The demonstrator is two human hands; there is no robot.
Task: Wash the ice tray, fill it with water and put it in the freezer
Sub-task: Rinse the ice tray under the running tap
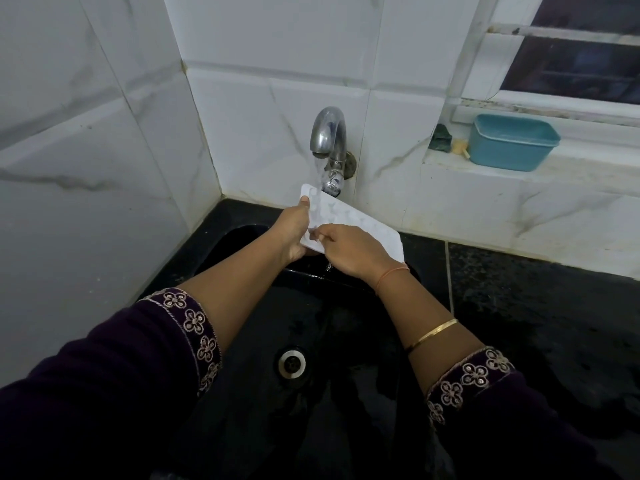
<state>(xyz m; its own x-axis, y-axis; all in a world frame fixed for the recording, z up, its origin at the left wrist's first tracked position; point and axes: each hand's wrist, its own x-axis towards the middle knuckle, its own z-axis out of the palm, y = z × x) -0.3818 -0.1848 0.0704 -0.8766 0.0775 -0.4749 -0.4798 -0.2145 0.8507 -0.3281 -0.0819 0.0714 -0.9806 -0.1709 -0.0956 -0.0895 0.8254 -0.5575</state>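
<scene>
A white ice tray (349, 216) is held tilted over the black sink (242, 393), just under the chrome tap (327, 133). Water runs from the tap onto the tray's far left corner and drips off its lower edge. My left hand (292, 230) grips the tray's left edge, thumb on top. My right hand (353, 249) lies on the tray's upper face near its front edge, fingers pressed on the surface. The tray's near right part is hidden behind my right hand.
A teal plastic tub (512, 143) stands on the window ledge at the right, beside a dark green scrub pad (441, 136). A drain (292, 365) sits in the sink's bottom. Black counter (536, 289) runs right of the sink; white tiled walls close in on the left and back.
</scene>
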